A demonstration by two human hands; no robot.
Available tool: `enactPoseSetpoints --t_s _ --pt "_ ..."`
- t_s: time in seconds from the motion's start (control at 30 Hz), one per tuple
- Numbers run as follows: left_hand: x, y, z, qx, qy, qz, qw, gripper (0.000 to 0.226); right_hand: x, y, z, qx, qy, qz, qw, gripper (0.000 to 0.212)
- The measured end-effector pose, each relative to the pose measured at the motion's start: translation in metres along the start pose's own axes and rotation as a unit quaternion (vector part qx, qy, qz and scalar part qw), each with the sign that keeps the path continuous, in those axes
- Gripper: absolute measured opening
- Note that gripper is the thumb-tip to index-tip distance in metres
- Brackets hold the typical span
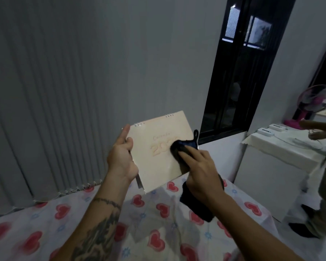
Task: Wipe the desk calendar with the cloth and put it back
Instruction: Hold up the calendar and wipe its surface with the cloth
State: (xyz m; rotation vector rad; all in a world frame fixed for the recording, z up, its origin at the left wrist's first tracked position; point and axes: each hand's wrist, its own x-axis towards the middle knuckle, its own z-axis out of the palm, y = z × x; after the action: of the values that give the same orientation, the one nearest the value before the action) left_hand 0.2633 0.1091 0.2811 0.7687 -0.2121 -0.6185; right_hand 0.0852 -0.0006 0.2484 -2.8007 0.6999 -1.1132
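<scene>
Desk calendar (158, 147): pale peach-cream cover, faded orange lettering and numerals, silver spiral rings on the top edge. Cloth (184, 147): dark, near black-navy (dim light, can't tell which), same colour on its hanging loop. Bed sheet (158, 232): white ground, red hearts with pink outlines, small light-blue flowers between. Left forearm (100, 232): dark tattoo ink, plus a thin dark band nearer the wrist. Vertical blinds (45, 91): grey, striped by their slats. Wall (167, 53): plain grey-white. Window frame (233, 91): black. Fan (312, 102): magenta-pink. Cabinet (271, 176): white, with a cream cover on top.
</scene>
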Motion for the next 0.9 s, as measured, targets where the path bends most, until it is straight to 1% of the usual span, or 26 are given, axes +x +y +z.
enactPoseSetpoints --t_s 0.07,0.1,0.17,0.2,0.23,0.27,0.33,0.37,0.4,0.5,0.53,0.57,0.6,0.67,0.7,0.73,0.8,0.87,0.9 --pt "-0.003 -0.011 0.009 0.006 -0.006 0.001 1.000 0.041 0.006 -0.024 0.000 -0.006 0.020 -0.046 0.999 0.053" --pt "-0.004 -0.013 0.013 0.004 -0.005 0.005 1.000 0.042 0.004 -0.035 0.003 -0.010 0.010 -0.083 0.996 0.053" --pt "-0.001 -0.012 0.017 -0.010 0.002 0.006 1.000 0.043 -0.006 -0.046 0.008 -0.010 -0.034 -0.153 0.988 0.053" --pt "0.002 -0.010 0.016 -0.022 0.005 0.004 1.000 0.042 -0.007 -0.043 0.007 -0.009 -0.045 -0.171 0.984 0.053" --pt "0.004 -0.007 0.014 -0.033 0.009 0.002 0.999 0.042 -0.003 -0.035 0.005 -0.008 -0.045 -0.166 0.985 0.053" --pt "0.005 -0.004 0.012 -0.042 0.014 0.000 0.999 0.042 0.002 -0.026 0.002 -0.008 -0.035 -0.131 0.991 0.054" --pt "0.004 -0.002 0.007 -0.047 0.019 0.000 0.999 0.044 0.008 -0.013 0.001 -0.014 -0.002 -0.017 1.000 0.058" --pt "0.004 -0.002 0.006 -0.041 0.019 0.002 0.999 0.046 0.006 -0.014 0.002 -0.018 0.007 0.014 1.000 0.060" --pt "0.004 -0.002 0.006 -0.036 0.020 0.003 0.999 0.046 0.002 -0.021 0.006 -0.017 0.011 0.005 1.000 0.060" --pt "0.004 -0.004 0.008 -0.041 0.020 0.002 0.999 0.042 -0.018 -0.038 0.016 0.003 -0.028 -0.123 0.992 0.056" --pt "0.004 -0.004 0.009 -0.043 0.015 0.000 0.999 0.041 -0.018 -0.033 0.014 0.010 -0.029 -0.145 0.989 0.055" --pt "0.003 -0.003 0.009 -0.043 0.009 -0.005 0.999 0.041 -0.014 -0.024 0.010 0.013 -0.019 -0.137 0.990 0.054" --pt "0.001 -0.003 0.008 -0.037 0.001 -0.010 0.999 0.041 -0.008 -0.013 0.007 0.012 -0.005 -0.097 0.995 0.056" --pt "0.000 -0.001 0.003 -0.013 -0.007 -0.017 1.000 0.041 0.000 0.005 0.002 0.001 0.017 0.030 0.999 0.058" --pt "-0.001 -0.002 0.002 -0.005 -0.006 -0.018 1.000 0.040 0.002 0.006 0.001 -0.004 0.028 0.068 0.997 0.057" --pt "0.000 -0.003 0.003 -0.003 -0.003 -0.017 1.000 0.041 0.002 0.000 0.003 -0.007 0.037 0.072 0.997 0.056" --pt "-0.001 -0.005 0.010 -0.002 0.001 -0.011 1.000 0.041 -0.004 -0.023 0.013 -0.008 0.033 0.003 0.999 0.062" --pt "-0.002 -0.006 0.016 -0.005 0.002 -0.003 1.000 0.042 -0.015 -0.042 0.019 0.000 0.000 -0.088 0.996 0.065" --pt "-0.003 -0.006 0.017 -0.010 0.001 0.000 1.000 0.043 -0.017 -0.042 0.018 0.001 -0.013 -0.117 0.993 0.065"
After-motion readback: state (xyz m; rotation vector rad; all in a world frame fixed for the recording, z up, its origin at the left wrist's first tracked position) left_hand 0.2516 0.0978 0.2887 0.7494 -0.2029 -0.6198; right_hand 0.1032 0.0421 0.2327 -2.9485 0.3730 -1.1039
